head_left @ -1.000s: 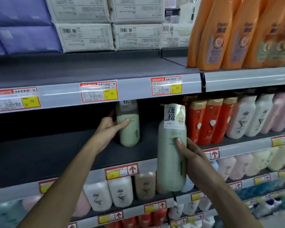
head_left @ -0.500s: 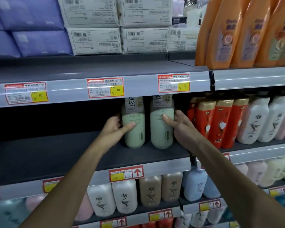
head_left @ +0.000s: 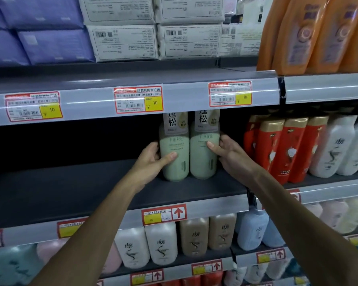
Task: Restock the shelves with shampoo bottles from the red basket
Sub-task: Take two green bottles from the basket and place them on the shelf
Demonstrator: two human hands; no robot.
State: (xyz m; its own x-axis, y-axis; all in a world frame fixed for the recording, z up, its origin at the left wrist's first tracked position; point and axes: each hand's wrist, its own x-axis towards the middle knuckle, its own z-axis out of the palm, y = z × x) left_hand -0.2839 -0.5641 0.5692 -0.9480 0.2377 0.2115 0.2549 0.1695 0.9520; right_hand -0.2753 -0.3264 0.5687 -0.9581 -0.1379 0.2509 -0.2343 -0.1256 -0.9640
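Two pale green shampoo bottles stand upright side by side on the dark middle shelf (head_left: 91, 193), touching each other. My left hand (head_left: 151, 162) wraps the left green bottle (head_left: 175, 149) from its left side, thumb across the front. My right hand (head_left: 227, 153) grips the right green bottle (head_left: 203, 151) from its right side, thumb on the front. Their caps are hidden behind the price rail above. The red basket is out of view.
Red bottles (head_left: 277, 147) and white bottles (head_left: 335, 145) stand right of the green pair. The shelf left of the pair is bare and dark. Orange bottles (head_left: 310, 32) and white packs (head_left: 122, 42) sit on the shelf above; more bottles (head_left: 161, 244) fill the shelves below.
My right hand brought its green bottle up from in front of the lower shelf and stood it on the middle shelf beside the left one. Both bottles now press together.
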